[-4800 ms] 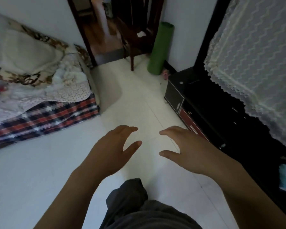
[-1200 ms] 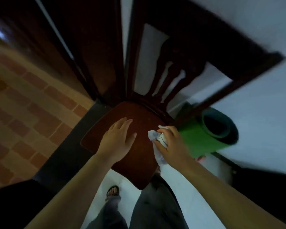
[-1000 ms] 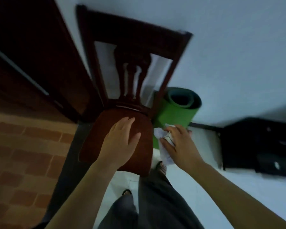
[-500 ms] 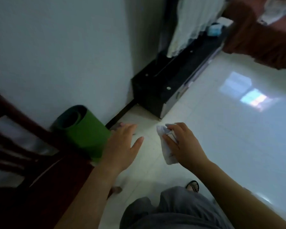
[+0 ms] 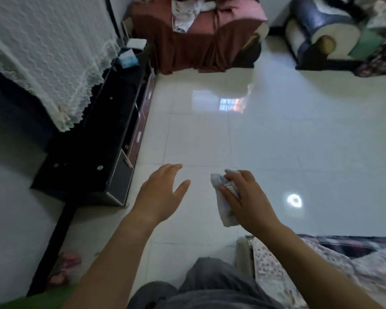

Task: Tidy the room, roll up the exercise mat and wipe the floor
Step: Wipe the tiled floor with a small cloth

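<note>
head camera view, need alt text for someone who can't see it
Seen from above, the right hand grips a crumpled white cloth over a glossy white tiled floor, while the left hand is open and empty beside it. A low black cabinet under a lace cover runs along the left, and a brown-draped sofa stands at the far side.
</note>
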`<state>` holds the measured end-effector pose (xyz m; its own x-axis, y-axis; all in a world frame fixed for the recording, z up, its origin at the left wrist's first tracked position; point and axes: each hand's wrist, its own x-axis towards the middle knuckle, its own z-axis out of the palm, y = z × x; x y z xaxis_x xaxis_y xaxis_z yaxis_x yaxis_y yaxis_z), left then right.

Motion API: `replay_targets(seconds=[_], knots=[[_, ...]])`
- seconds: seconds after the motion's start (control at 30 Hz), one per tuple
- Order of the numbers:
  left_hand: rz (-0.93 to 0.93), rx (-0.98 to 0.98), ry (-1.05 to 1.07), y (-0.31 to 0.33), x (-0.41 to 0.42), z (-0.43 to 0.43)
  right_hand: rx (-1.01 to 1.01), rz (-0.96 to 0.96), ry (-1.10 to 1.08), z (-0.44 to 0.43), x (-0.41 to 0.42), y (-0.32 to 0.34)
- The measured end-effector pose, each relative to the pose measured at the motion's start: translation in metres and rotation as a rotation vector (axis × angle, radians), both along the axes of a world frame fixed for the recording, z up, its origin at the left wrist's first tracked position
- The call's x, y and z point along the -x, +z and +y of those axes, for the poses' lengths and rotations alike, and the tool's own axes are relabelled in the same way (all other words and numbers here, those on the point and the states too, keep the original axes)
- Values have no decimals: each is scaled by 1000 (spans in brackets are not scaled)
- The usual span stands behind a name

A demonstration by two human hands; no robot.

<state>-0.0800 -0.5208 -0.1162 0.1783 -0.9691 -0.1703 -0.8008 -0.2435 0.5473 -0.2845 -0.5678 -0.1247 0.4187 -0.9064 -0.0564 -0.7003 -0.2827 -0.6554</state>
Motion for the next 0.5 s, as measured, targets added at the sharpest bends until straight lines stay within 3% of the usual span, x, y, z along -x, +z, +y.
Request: replay_targets(seconds=[0.2, 0.5], knots=[[-68, -32, -180, -2, 9, -84, -83, -96, -205, -61, 1, -5], [-83, -43, -455, -6, -18, -211, -97, -71, -421, -141, -33, -16]])
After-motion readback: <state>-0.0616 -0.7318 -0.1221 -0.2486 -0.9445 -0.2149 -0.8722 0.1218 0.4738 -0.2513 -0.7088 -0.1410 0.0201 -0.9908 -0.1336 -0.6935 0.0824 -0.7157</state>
